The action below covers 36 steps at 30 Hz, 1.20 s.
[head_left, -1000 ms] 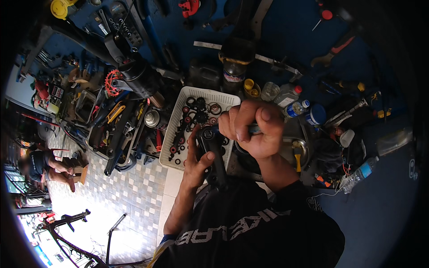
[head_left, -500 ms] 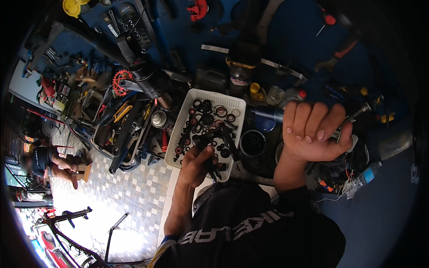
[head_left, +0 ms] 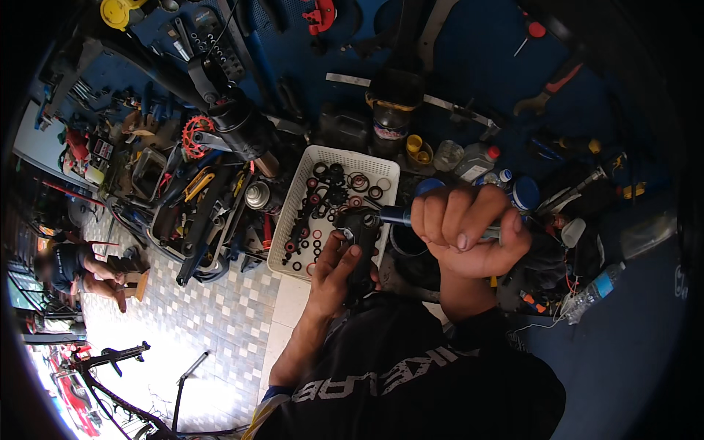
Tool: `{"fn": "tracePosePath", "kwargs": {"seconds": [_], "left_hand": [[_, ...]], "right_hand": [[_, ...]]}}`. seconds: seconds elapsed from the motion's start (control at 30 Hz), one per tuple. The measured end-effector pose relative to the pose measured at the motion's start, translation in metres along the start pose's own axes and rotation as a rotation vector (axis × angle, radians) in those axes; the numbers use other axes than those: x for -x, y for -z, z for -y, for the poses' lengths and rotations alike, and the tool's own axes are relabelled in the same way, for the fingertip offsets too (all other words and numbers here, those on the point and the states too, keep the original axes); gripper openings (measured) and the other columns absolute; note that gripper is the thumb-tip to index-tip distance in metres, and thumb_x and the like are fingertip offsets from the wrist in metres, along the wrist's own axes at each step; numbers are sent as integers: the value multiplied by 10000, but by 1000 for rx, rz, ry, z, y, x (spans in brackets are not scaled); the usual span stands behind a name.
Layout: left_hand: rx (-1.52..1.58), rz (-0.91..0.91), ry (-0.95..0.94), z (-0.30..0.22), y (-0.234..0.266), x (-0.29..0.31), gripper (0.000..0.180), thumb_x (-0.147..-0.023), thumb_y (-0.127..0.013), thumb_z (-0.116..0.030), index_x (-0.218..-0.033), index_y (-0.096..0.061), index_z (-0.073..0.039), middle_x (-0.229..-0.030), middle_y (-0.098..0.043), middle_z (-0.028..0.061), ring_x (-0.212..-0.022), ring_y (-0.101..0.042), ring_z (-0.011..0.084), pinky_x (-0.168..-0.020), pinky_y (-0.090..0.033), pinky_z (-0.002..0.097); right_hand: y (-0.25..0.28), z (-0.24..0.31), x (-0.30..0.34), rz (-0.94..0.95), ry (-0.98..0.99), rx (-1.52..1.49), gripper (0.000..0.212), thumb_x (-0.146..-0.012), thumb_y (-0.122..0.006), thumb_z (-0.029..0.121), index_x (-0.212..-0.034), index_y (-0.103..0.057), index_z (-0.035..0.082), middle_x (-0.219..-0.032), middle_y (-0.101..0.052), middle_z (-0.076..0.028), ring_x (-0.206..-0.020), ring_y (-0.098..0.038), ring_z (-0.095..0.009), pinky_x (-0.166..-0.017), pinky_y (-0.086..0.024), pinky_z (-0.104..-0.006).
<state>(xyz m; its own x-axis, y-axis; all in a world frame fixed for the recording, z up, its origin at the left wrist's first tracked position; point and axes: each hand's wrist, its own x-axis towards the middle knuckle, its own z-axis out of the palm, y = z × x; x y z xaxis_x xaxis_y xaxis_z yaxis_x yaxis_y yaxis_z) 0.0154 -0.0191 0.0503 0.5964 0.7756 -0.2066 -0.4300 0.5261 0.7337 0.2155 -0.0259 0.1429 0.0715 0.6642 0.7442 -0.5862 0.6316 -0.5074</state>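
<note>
Blue panelling [head_left: 484,62] hung with tools backs our workshop. Nearest us, our left hand [head_left: 334,279] is closed around a black metal arm [head_left: 359,240], held by the right side of a white perforated basket [head_left: 287,214]. Our right hand [head_left: 469,229] is curled in a fist around a blue-barrelled tool [head_left: 397,215], whose narrow end points left at the arm's upper end; we cannot tell whether it is seated there. We would probably do well to line the tool up squarely, brace the arm firmly, and press evenly so nothing slips toward our left thumb. Loose rings and seals [head_left: 336,196] fill the basket, so working clear of them seems wise. Left of it stands a spray can [head_left: 257,195], then a heap of hand tools [head_left: 200,183]. Farther off, a person [head_left: 67,265] sits near a bicycle frame [head_left: 114,356].
</note>
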Motion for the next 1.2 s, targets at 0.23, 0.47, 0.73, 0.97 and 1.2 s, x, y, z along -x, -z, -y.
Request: {"fn": "tracePosePath", "kwargs": {"seconds": [0.23,0.47,0.73,0.97,1.2], "left_hand": [[-119,-5,-130,-7,-8,3,245,-1055,-530,-166,-1225,-431,-20,-1005,-619,145,-745,-667,203,-649,-590,356],[-141,-30,-131,-11,-13,5,223,-1053,-536,-152,-1207,-432,-29,-893,-625,126,-720,-665,195,-635,-577,335],[-174,-46,-149,-12,-12,5,185,-1057,-532,-149,-1175,-428,-51,-821,-660,125,-649,-659,179,-608,-545,293],[-203,-49,-154,-13,-15,3,196,-1056,-541,-151,-1180,-426,-53,-808,-663,121,-644,-656,173,-611,-542,288],[-143,-20,-122,-15,-17,3,185,-1052,-543,-133,-1162,-435,-31,-919,-657,132,-699,-669,191,-632,-561,319]], "right_hand": [[1,-8,6,15,-52,49,520,-1067,-314,427,-786,-535,49,-623,-463,-44,-502,-384,-153,-534,-326,-342],[4,-17,12,-10,-87,84,526,-1070,-316,430,-781,-525,44,-599,-445,-37,-488,-366,-148,-533,-316,-336],[3,-22,13,-40,-114,108,535,-1074,-335,445,-785,-522,36,-589,-442,-34,-483,-368,-147,-530,-307,-335],[-1,-23,12,-72,-114,112,574,-1070,-391,495,-972,-594,-33,-533,-428,-17,-435,-331,-108,-487,-302,-308],[-2,-22,2,-84,-41,204,632,-1069,-395,517,-1150,-596,-77,-470,-400,11,-387,-325,-78,-445,-318,-283]]}}
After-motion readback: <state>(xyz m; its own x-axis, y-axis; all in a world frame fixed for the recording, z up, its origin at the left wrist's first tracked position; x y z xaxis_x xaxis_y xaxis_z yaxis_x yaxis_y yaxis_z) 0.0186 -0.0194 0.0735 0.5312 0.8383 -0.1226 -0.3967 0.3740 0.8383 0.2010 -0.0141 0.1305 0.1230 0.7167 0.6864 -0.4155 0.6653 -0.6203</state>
